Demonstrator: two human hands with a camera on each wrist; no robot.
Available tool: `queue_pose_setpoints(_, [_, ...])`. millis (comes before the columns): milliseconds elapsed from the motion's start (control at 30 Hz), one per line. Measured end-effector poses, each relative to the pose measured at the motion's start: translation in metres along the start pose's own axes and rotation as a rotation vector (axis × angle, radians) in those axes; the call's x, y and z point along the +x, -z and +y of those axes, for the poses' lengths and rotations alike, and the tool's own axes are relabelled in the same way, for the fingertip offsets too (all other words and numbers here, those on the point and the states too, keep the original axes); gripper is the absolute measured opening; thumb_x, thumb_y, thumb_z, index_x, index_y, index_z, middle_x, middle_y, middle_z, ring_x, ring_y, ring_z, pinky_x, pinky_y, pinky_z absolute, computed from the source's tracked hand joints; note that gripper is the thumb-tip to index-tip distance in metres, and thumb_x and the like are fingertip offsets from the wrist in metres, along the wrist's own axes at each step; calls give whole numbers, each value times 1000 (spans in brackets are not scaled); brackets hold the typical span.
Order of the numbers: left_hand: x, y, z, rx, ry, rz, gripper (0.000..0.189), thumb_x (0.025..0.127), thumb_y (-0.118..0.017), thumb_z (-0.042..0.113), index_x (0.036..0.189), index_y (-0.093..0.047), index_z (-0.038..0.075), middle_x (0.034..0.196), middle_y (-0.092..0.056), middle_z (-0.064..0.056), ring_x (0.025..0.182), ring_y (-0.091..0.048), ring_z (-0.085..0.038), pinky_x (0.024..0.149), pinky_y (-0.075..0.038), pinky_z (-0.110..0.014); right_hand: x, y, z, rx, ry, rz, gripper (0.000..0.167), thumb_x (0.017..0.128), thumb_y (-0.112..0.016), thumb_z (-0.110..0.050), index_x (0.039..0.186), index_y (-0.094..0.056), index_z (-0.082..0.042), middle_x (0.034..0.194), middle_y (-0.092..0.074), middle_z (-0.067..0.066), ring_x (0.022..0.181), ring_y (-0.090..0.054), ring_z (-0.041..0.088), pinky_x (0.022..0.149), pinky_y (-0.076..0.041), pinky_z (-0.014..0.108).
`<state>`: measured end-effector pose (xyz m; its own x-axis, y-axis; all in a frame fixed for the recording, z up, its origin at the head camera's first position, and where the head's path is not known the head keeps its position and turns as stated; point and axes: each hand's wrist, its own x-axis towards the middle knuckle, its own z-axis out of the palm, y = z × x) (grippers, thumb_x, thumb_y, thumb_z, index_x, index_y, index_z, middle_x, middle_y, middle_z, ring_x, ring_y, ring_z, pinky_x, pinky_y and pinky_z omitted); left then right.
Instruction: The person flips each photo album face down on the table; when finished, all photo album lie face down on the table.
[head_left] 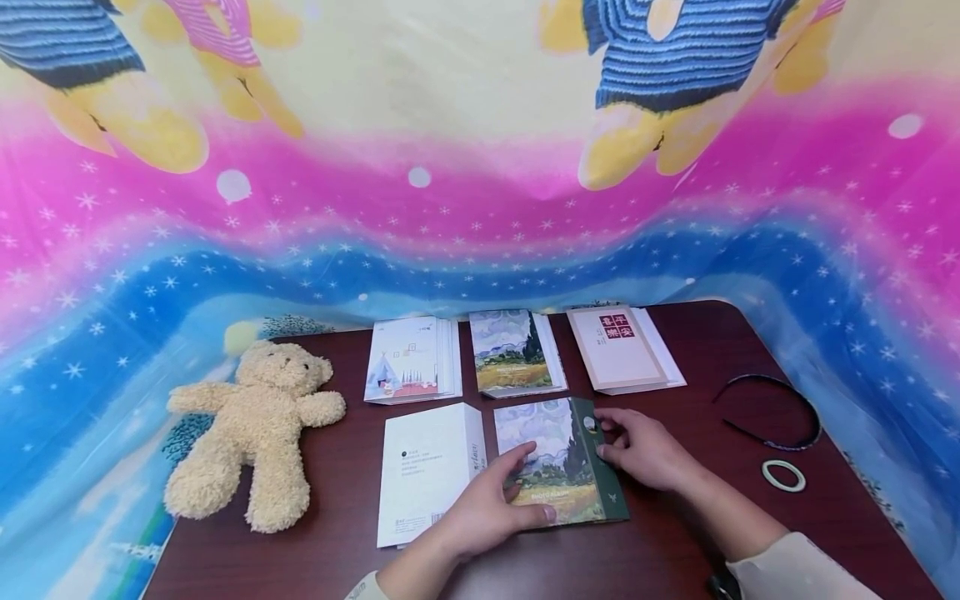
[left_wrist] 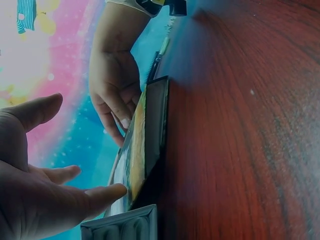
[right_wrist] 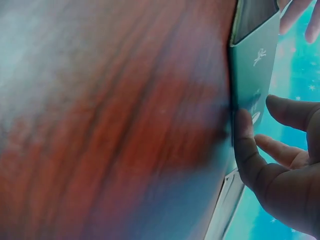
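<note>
A photo album (head_left: pixel 536 429) with a painted landscape cover and dark green spine lies in the front row on the table. My left hand (head_left: pixel 487 508) is spread above its lower left part, thumb over the cover; in the left wrist view one fingertip comes close to the album, contact unclear. At the green spine (right_wrist: pixel 255 70) is my right hand (head_left: pixel 652 450); its fingers (right_wrist: pixel 245 125) touch the spine's side without wrapping round it. Just left of the album, partly behind my left hand, lies a white album (head_left: pixel 423 467) with small print and a barcode.
Behind stand a white album with a tent drawing (head_left: pixel 405 358), another landscape album (head_left: pixel 510 350) and a pale pink album (head_left: pixel 618 350). A teddy bear (head_left: pixel 251 433) lies left. On the right are a black headband (head_left: pixel 813 417) and a pale green ring (head_left: pixel 783 476). Printed cloth surrounds the table (head_left: pixel 330 533).
</note>
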<state>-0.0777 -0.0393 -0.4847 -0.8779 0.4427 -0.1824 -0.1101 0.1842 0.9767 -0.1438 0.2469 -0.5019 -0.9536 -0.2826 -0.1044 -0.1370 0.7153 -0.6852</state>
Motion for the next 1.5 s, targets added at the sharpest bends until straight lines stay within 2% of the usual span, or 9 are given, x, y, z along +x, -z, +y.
queue_pose_setpoints(167, [-1, 7, 6, -27, -5, 7, 85, 85, -85, 21, 158, -42, 12, 159, -38, -25, 146, -38, -43, 115, -39, -53, 1, 3, -7, 27, -1, 5, 58, 92, -78, -13, 143, -57, 1, 122, -67, 15, 85, -62, 13, 68, -52, 28])
queue_pose_setpoints(400, [-7, 21, 11, -62, 11, 31, 84, 87, -83, 20, 159, -41, 16, 161, -33, -29, 141, -41, -54, 112, -39, -59, 7, 5, -20, 44, 28, -3, 57, 94, -78, -19, 144, -58, -2, 122, -68, 12, 86, -61, 13, 68, -51, 29])
queue_pose_setpoints(600, [-9, 34, 11, -58, 0, 71, 83, 88, -82, 21, 159, -40, 13, 161, -36, -23, 147, -37, -45, 115, -38, -56, 15, 2, -34, 55, 42, -3, 55, 93, -78, -20, 143, -60, -4, 121, -68, 10, 88, -62, 13, 69, -51, 30])
queue_pose_setpoints(733, [-10, 43, 10, -38, -16, 103, 82, 89, -82, 21, 159, -40, 11, 161, -38, -21, 147, -38, -42, 115, -38, -55, 21, -1, -41, 42, 63, -9, 54, 93, -77, -22, 143, -61, -6, 122, -68, 9, 89, -61, 12, 70, -51, 31])
queue_pose_setpoints(900, [-12, 55, 10, -14, -8, 147, 81, 91, -81, 23, 159, -40, 15, 163, -36, -18, 146, -39, -45, 113, -40, -57, 29, -4, -50, 51, 83, -12, 54, 93, -77, -20, 143, -60, -6, 120, -67, 10, 88, -63, 11, 71, -51, 31])
queue_pose_setpoints(1133, [-15, 72, 11, 23, 22, 235, 79, 90, -83, 26, 158, -43, 20, 162, -38, -17, 139, -48, -47, 109, -46, -57, 38, -10, -66, 124, 60, -50, 55, 94, -75, -20, 145, -59, -7, 123, -66, 11, 94, -64, 14, 74, -54, 34])
queue_pose_setpoints(1333, [-15, 83, 12, 55, 29, 298, 79, 88, -85, 27, 156, -46, 19, 161, -41, -16, 136, -51, -46, 105, -49, -56, 47, -15, -80, 187, 62, -71, 56, 95, -75, -19, 146, -58, -5, 128, -66, 12, 103, -66, 18, 79, -56, 34])
queue_pose_setpoints(1500, [-13, 92, 12, 78, 23, 337, 78, 89, -84, 26, 156, -46, 17, 160, -42, -15, 136, -52, -46, 104, -50, -55, 55, -16, -90, 223, 50, -89, 56, 95, -75, -19, 147, -57, -5, 128, -64, 13, 97, -64, 18, 74, -55, 35])
